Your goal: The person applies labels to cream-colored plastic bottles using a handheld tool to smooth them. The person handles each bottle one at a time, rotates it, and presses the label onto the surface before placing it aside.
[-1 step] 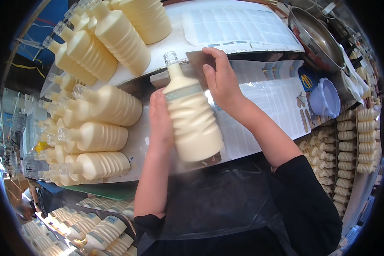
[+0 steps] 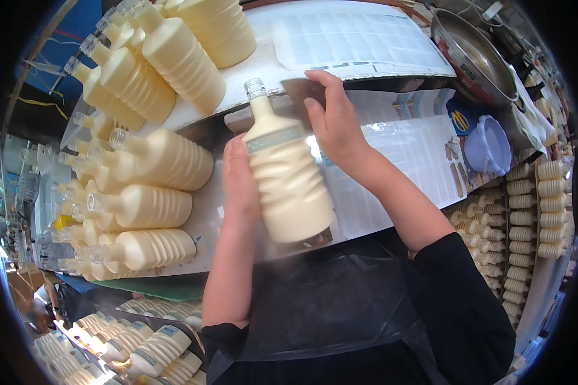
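A cream-coated bottle (image 2: pixel 289 183) with a clear threaded neck lies tilted in front of me, its neck pointing away. A pale grey-green patterned band (image 2: pixel 275 138) crosses it below the shoulder. My left hand (image 2: pixel 239 176) grips the bottle's left side, with most fingers hidden beneath it. To the right of the neck, my right hand (image 2: pixel 336 122) is closed, thumb and fingers pinching a thin flat brownish scraper-like piece (image 2: pixel 297 92). That piece is apart from the band.
Several cream bottles (image 2: pixel 154 205) lie stacked at left; others (image 2: pixel 180 58) stand behind. Translucent label sheets (image 2: pixel 392 170) cover the table's right side, beside a lilac bucket (image 2: pixel 488 147) and a large metal pan (image 2: pixel 475 54). Banded bottles (image 2: pixel 151 350) fill the lower left, racked bottles (image 2: pixel 520 237) the right.
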Tool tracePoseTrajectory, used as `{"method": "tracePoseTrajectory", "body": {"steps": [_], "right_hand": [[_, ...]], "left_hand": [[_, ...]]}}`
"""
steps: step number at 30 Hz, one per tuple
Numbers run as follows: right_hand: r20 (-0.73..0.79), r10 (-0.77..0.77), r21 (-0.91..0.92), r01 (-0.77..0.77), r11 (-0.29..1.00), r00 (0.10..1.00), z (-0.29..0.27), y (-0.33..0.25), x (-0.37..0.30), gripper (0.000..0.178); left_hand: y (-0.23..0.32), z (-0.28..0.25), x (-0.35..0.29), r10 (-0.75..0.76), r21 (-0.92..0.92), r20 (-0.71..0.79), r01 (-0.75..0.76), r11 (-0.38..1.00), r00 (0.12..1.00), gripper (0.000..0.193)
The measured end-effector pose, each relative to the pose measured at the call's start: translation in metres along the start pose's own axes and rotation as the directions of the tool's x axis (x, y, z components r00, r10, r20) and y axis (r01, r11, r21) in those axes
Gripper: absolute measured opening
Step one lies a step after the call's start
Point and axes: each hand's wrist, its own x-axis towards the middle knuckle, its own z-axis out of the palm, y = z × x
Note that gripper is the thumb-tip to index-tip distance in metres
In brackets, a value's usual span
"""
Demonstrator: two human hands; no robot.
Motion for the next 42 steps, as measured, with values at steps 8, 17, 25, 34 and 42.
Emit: {"method": "tracePoseTrajectory", "body": {"steps": [8, 17, 25, 34, 42], "right_hand": [[0.197, -0.501, -0.044, 0.519, 0.854, 0.842, -0.009, -0.065, -0.035, 0.027], [0.218, 0.341, -0.161, -0.311, 0.937, 0.914, -0.088, -0.013, -0.032, 0.019], [0.337, 0.202, -0.562, 0.024, 0.827, 0.92, -0.095, 0.082, -0.075, 0.034], [0.462, 0.533, -0.67, -0.115, 0.734, 0.709, -0.101, 0.076, -0.056, 0.044], [0.35, 0.685, -0.811, -0.159, 0.563, 0.638, -0.124, 0.046, -0.119, 0.047]], "left_hand": [[-0.004, -0.006, -0.023, -0.079, -0.115, -0.133, 0.064, 0.991, 0.988, 0.031], [-0.028, -0.002, -0.099, 0.296, 0.55, 0.033, -0.265, 0.792, 0.955, 0.07], [-0.041, 0.001, -0.097, 0.346, 0.559, 0.03, -0.303, 0.772, 0.938, 0.072], [-0.044, -0.001, -0.098, 0.355, 0.466, 0.005, -0.316, 0.826, 0.935, 0.074], [-0.042, 0.0, -0.099, 0.367, 0.481, 0.05, -0.344, 0.806, 0.929, 0.077]]}}
